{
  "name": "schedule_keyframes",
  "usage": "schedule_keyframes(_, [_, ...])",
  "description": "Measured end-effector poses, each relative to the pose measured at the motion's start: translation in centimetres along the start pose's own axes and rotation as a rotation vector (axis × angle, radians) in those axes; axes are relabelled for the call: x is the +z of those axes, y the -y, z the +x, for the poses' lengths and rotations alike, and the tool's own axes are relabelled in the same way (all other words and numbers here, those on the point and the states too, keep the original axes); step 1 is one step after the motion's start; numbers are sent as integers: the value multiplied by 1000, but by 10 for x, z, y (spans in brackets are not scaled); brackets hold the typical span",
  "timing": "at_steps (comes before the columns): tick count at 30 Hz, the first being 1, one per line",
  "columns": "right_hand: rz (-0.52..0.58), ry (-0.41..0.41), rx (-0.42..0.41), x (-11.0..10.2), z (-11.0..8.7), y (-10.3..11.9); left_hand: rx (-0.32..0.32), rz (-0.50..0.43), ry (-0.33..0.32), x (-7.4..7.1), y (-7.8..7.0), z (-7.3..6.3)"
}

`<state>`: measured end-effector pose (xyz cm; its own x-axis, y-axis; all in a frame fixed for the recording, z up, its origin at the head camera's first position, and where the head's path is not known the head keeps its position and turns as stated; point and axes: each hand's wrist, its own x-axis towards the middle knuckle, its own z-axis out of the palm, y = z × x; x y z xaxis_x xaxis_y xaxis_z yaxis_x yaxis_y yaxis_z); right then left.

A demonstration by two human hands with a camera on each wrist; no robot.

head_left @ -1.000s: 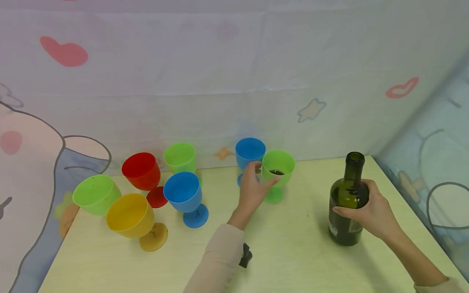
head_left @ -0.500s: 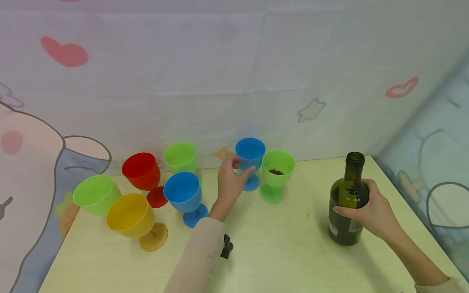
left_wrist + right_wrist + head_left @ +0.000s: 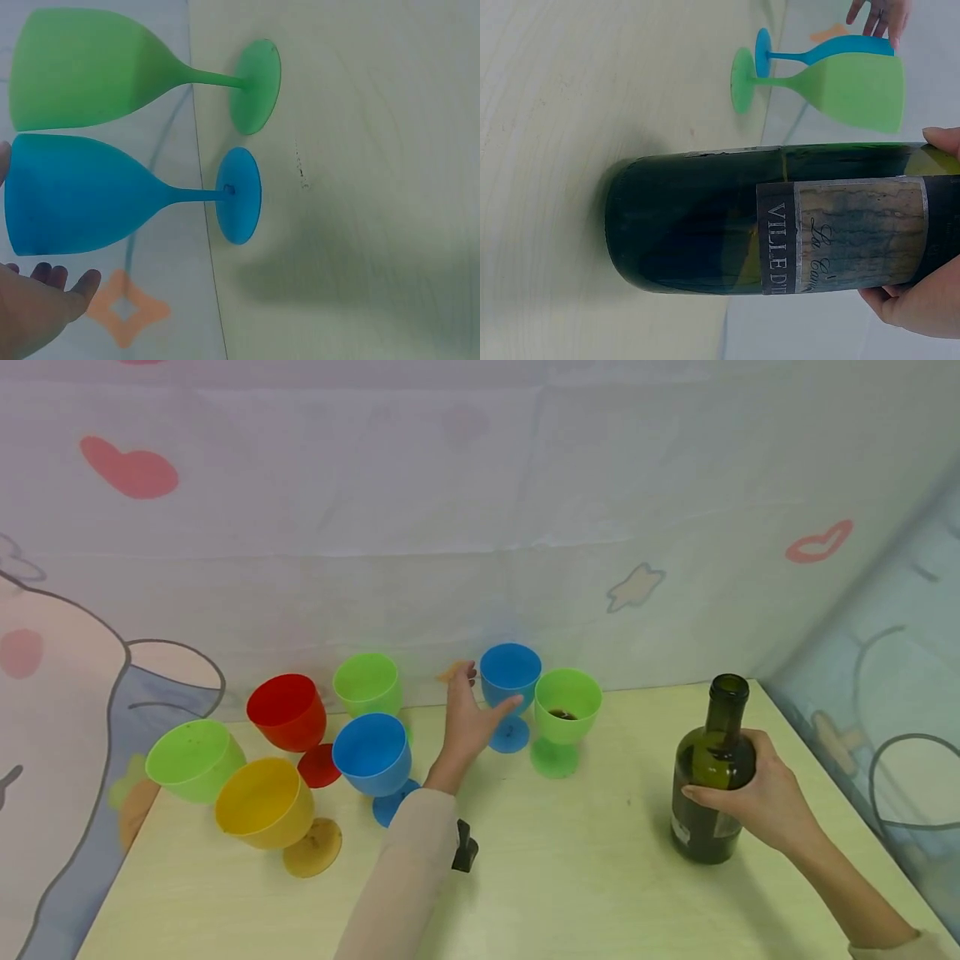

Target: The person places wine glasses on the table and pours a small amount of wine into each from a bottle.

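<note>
My left hand (image 3: 468, 722) is beside a blue goblet (image 3: 511, 672), thumb spread from the fingers. In the left wrist view, a gap shows between the fingertips (image 3: 86, 285) and the blue bowl. Right of that goblet stands a green goblet (image 3: 567, 702) with a little dark liquid inside. My right hand (image 3: 772, 789) grips a dark green wine bottle (image 3: 708, 827), uncapped and upright on the table. Its paper label (image 3: 862, 232) shows in the right wrist view.
On the left stand a red goblet (image 3: 287, 714), a yellow goblet (image 3: 266, 806), another blue goblet (image 3: 375, 756) and two green goblets, one at the back (image 3: 367, 689), one at far left (image 3: 195, 764). A printed cloth (image 3: 420, 510) hangs behind the table (image 3: 585, 877).
My left hand has let go of the green goblet with liquid and moved left to the blue goblet beside it. The right hand and bottle have stayed in place.
</note>
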<state>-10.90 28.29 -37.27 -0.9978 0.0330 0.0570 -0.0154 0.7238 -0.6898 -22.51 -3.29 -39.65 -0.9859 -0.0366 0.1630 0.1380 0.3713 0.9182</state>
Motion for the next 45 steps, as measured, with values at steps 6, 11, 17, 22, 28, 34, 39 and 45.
schedule_keyframes(6, [-1,-9,-6,0,0,0,8,-24,20,4,3,3])
schedule_keyframes(11, [4,-7,-3,0,-1,0,8,-60,7,8,5,4])
schedule_keyframes(17, [7,-15,-19,1,0,0,-31,-77,-4,12,4,4])
schedule_keyframes(22, [6,-18,-21,0,-1,0,-58,-76,8,13,3,7])
schedule_keyframes(28, [13,-5,-7,1,-2,0,-59,-67,26,12,2,7])
schedule_keyframes(34, [15,-7,-12,0,-2,0,-62,-69,30,12,3,7])
schedule_keyframes(39, [13,-10,-15,0,-2,0,-56,-66,12,12,3,7])
schedule_keyframes(45, [14,-9,-10,0,-2,-1,-65,-54,-12,11,4,4])
